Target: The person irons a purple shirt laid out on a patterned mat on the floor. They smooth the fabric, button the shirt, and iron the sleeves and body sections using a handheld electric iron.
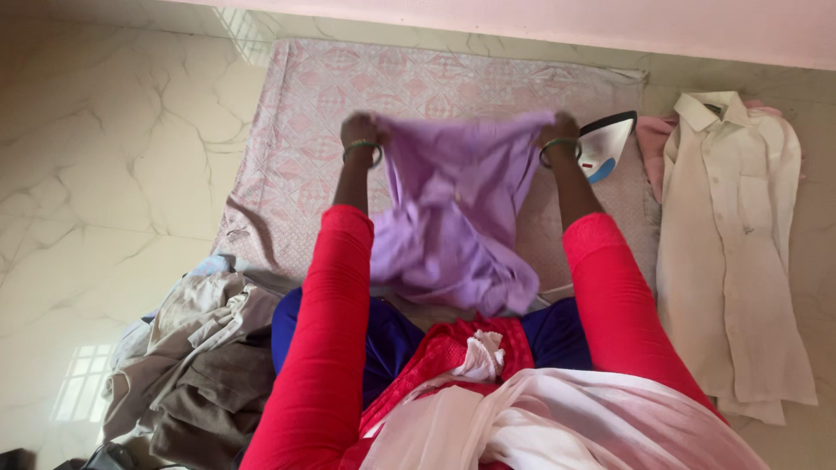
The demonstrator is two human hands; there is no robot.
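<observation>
While a thin white scarf (557, 426) lies rumpled nearest you over red, textured clothing, your arms in smooth red sleeves reach forward and hold up a lilac garment (453, 218). Your left hand (359, 132) is closed on its upper left corner, and your right hand (562, 130) is closed on the upper right corner, so the soft, matte cloth stretches between them and hangs down in loose folds above your lap. Green bangles circle both wrists. To your left, a heap of crumpled grey-brown clothes (196, 365) sits on the glossy, veined marble floor (96, 191). Beyond your hands spreads a flat rectangular mat (305, 113) with a pale pink geometric pattern. Just past your right hand, a white iron (610, 139) with a pointed shape stands on that mat. Farther right, a white collared shirt (740, 244) lies flat, buttoned and long.
</observation>
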